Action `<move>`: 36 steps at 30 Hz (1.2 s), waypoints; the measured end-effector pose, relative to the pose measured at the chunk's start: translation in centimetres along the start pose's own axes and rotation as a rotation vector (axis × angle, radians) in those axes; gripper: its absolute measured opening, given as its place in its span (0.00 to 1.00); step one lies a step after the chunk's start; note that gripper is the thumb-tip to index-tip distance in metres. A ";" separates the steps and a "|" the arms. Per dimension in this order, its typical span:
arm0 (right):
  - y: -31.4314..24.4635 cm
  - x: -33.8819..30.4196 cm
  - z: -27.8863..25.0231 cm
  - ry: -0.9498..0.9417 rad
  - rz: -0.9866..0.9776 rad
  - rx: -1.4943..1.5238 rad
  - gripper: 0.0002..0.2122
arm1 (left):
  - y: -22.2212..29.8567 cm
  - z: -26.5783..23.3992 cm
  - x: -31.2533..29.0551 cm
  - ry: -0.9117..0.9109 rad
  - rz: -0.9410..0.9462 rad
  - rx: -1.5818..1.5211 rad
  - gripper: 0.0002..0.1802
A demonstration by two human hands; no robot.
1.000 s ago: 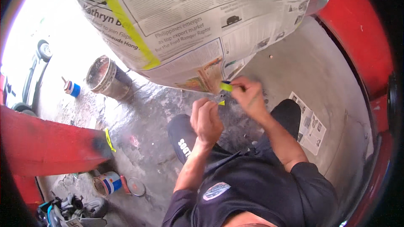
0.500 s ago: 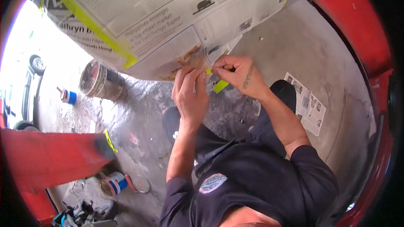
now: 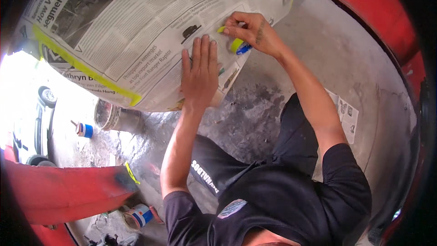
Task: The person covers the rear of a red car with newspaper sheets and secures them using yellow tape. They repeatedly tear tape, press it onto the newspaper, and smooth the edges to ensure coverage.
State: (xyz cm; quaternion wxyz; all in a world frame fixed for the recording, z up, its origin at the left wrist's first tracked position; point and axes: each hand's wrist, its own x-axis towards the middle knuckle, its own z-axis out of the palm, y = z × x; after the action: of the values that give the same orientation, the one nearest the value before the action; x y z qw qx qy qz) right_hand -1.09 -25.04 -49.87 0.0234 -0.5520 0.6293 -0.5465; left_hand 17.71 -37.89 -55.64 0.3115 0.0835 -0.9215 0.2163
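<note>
Sheets of newspaper [image 3: 150, 32] cover a large curved panel at the top, with a long strip of yellow masking tape [image 3: 84, 69] along their left side. Against the newspaper lies my left hand [image 3: 199, 75], palm down, its fingers stretched out. To its right, my right hand [image 3: 252, 32] is closed in a pinch on the end of yellow tape. The tape roll [image 3: 240, 46], yellow with a blue inner side, sits just under those fingers, close to the paper.
A red panel [image 3: 68, 191] juts in at lower left, a bit of yellow tape on its tip. Red bodywork [image 3: 378, 23] curves along the right. On the floor stand a bucket [image 3: 114, 116], a small blue can [image 3: 84, 130], another can [image 3: 138, 216] and a newspaper sheet [image 3: 348, 116].
Both hands have moved up from the paper's lower edge. My left hand has gone from a pinch to lying flat. My right hand has drawn up with the tape, and the roll now shows.
</note>
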 end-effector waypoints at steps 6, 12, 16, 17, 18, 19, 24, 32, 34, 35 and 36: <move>0.5 2.7 -0.9 -0.062 -0.096 -0.172 0.10 | -0.1 0.0 2.9 0.012 0.035 -0.024 0.35; 0.1 4.2 -0.2 -0.067 -0.130 -0.354 0.11 | -0.3 0.3 2.7 0.039 0.009 -0.091 0.33; 0.3 4.5 0.6 0.001 -0.180 -0.488 0.10 | -0.1 0.5 2.8 0.047 0.004 -0.101 0.33; 0.3 4.5 0.7 0.014 -0.194 -0.522 0.10 | -0.1 0.5 2.8 0.042 0.000 -0.106 0.32; 0.3 4.5 0.9 0.027 -0.208 -0.557 0.09 | -0.1 0.6 2.8 0.045 0.001 -0.106 0.32; 0.3 4.5 1.0 0.038 -0.175 -0.586 0.10 | -0.2 0.6 2.8 0.050 0.002 -0.104 0.32; 0.2 4.6 1.7 0.205 0.000 -0.770 0.14 | -0.4 0.7 2.8 0.033 0.010 -0.087 0.32; 0.7 3.3 0.0 0.231 0.076 -0.720 0.17 | -0.1 -0.1 4.3 0.077 0.006 -0.048 0.35; 1.4 2.2 -1.4 0.241 0.087 -0.608 0.17 | -0.2 0.2 5.0 0.082 -0.009 -0.021 0.34; 1.7 1.4 -2.1 0.189 0.174 -0.508 0.17 | 0.3 0.2 5.0 0.080 -0.008 -0.023 0.34; 1.8 0.7 -2.8 0.142 0.262 -0.408 0.17 | 0.2 0.1 4.5 0.077 -0.021 -0.060 0.33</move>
State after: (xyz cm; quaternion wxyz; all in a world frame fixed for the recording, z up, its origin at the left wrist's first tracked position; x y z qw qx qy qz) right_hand -4.35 -24.06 -49.59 -0.0618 -0.4193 0.7928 -0.4379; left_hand 14.09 -37.86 -53.01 0.3513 0.0755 -0.9141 0.1882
